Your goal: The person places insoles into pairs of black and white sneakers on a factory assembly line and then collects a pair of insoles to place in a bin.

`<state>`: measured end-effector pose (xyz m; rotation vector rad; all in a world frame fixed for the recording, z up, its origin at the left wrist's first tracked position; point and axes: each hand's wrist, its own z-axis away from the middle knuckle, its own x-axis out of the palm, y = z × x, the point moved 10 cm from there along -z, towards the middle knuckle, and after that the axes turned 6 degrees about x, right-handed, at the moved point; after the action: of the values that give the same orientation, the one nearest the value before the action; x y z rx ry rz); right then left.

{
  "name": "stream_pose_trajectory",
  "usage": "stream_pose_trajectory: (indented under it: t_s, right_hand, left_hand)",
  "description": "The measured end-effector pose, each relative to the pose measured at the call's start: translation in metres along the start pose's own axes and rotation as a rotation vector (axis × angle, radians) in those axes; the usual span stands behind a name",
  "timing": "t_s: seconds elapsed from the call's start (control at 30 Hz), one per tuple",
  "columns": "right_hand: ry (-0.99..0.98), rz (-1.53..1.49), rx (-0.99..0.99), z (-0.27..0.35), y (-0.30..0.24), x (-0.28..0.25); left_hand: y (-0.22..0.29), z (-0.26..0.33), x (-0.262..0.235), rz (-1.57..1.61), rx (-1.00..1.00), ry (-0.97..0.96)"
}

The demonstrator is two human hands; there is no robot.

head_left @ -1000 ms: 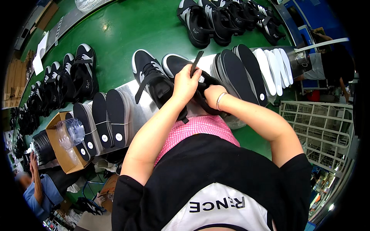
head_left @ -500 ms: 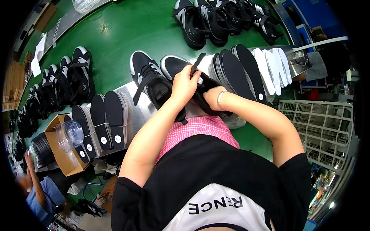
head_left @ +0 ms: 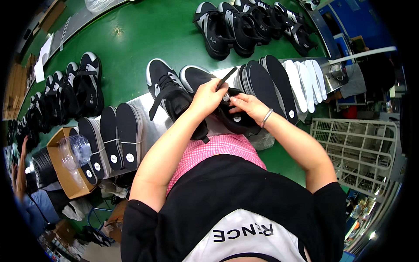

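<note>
A black sneaker with a silver-grey toe [head_left: 190, 77] lies before me, its heel toward my body. My left hand [head_left: 209, 98] is closed at its tongue, and the black strap [head_left: 227, 78] sticks up beside the fingers. Over the shoe's opening is my right hand [head_left: 251, 107], fingers apart and reaching toward the tongue. A round white sticker [head_left: 237, 118] shows on the dark insole inside the shoe. Just left lies a matching sneaker [head_left: 168, 87], its strap hanging loose. My left forearm partly covers it.
Black insole stacks stand left [head_left: 130, 131] and right [head_left: 262, 83], with white insoles [head_left: 301, 83] farther right. More sneakers line the green table at the left [head_left: 89, 83] and back [head_left: 214, 32]. A cardboard box [head_left: 72, 185] holds clear plastic. A white wire rack [head_left: 353, 153] stands right.
My right hand has come up out of the shoe's opening toward the tongue, uncovering the insole's sticker. My left hand keeps its hold. A person at the far left has shifted.
</note>
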<state>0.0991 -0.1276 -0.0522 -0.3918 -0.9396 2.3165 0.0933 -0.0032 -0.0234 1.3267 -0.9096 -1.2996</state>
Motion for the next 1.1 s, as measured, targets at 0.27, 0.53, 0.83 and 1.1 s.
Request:
stream_pose_trajectory:
  t_s: [0.27, 0.53, 0.83, 1.1]
  right_hand:
    - [0.176, -0.123, -0.049, -0.003, 0.001, -0.011]
    - [0.104, -0.292, -0.286, 0.028, -0.031, -0.018]
    - [0.117, 0.237, -0.470, 0.065, -0.056, 0.026]
    - [0.194, 0.224, -0.224, 0.001, 0.024, 0.010]
  left_hand:
    - [0.004, -0.012, 0.008, -0.184, 0.087, 0.014]
    - [0.056, 0.016, -0.042, -0.331, 0.362, 0.353]
    - [0.092, 0.109, -0.121, -0.364, 0.433, 0.451]
    - [0.077, 0.306, -0.308, -1.990, -0.265, 1.304]
